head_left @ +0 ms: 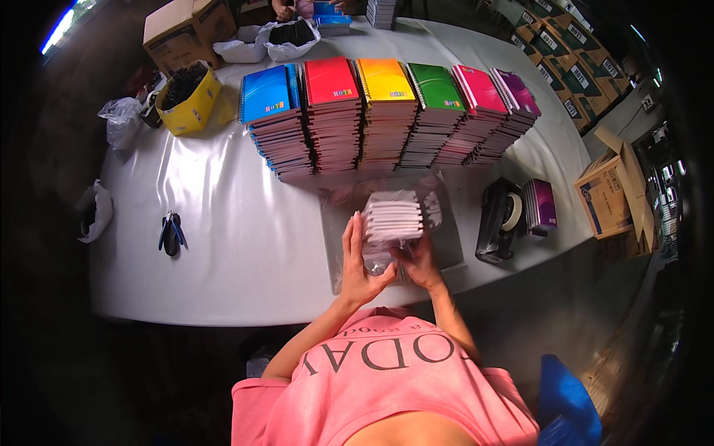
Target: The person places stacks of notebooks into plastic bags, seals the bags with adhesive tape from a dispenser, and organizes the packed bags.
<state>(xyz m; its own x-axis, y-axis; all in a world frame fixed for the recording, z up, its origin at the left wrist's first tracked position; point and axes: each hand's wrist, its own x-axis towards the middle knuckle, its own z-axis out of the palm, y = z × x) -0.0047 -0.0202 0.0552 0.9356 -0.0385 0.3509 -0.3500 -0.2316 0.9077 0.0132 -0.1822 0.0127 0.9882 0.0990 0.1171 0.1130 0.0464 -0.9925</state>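
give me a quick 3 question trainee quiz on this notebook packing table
1. True or false: the row of spiral notebook stacks shows six cover colours.
2. What do the left hand and right hand hold? A) a black tape dispenser B) a white bundle of notebooks in clear plastic wrap C) blue-handled pliers
3. Which object lies on the white table to the person's left?

Key: 1 true. 2 B. 3 the blue-handled pliers.

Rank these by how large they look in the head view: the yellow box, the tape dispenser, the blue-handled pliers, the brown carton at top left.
1. Brown carton
2. Yellow box
3. Tape dispenser; close to the yellow box, and nearer the camera, so unsure
4. Blue-handled pliers
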